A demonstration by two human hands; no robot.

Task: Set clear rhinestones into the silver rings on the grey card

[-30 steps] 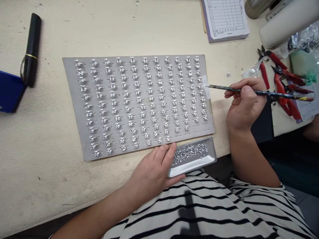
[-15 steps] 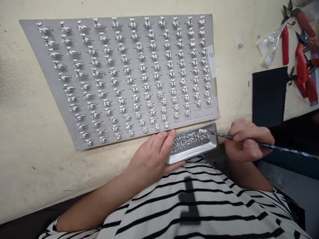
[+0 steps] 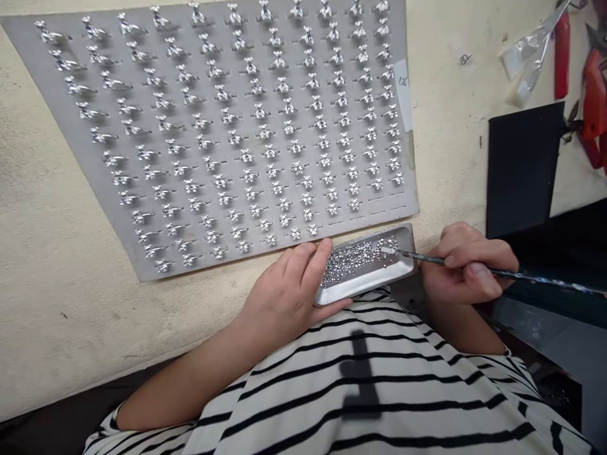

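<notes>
My left hand [image 3: 287, 281] is closed round the left end of a small metal tray [image 3: 374, 279], fingers over the top edge and thumb below. Small shiny stones [image 3: 351, 260] lie spread over the tray's floor. Pinched in my right hand [image 3: 469, 262] is a thin dark stick [image 3: 424, 258] with a pale tip. That tip reaches among the stones near the tray's right end. Just beyond the tray lies a grey board [image 3: 114, 249] bearing rows of silvery bear-shaped rings [image 3: 260, 110] set in slits. A few slits at its lower right hold no ring.
Red-handled pliers [image 3: 592, 95] lie at the right edge of the table, beside a clear plastic bag [image 3: 531, 57]. A flat black pad [image 3: 524, 167] is below them. One loose ring-like piece [image 3: 465, 59] rests on the pale tabletop [image 3: 42, 303].
The view has shifted, so the board looks larger and higher. Both hands keep their holds on tray and stick, whose tip stays among the stones.
</notes>
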